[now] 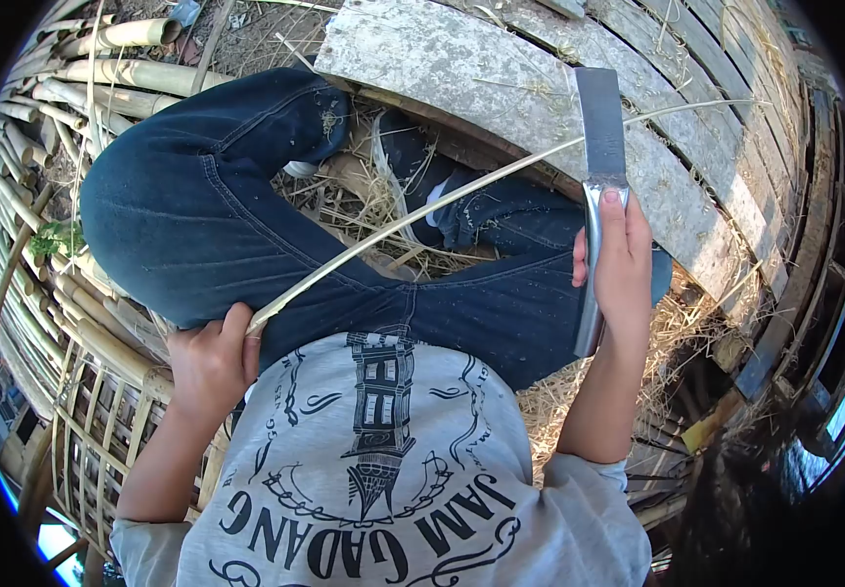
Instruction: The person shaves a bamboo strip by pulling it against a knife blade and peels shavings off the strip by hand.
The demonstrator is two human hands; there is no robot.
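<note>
Head view: the thin bamboo strip (412, 217) is pinched at one end in the left hand's (209, 362) fingers, angled across the lap (344, 303); probably light, springy, splintery, best held there. The heavier-looking knife (604, 132) is gripped by its slick-looking handle (589, 331), right hand's (623, 256) fingers wrapped round.

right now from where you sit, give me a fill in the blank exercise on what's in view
The left hand holds one ____ of the pale strip.
The right hand holds the knife by its ____.
The trousers are dark ____.
Lettering on the shirt reads JAM ____.

Missing words: end; handle; blue; GADANG.
</note>
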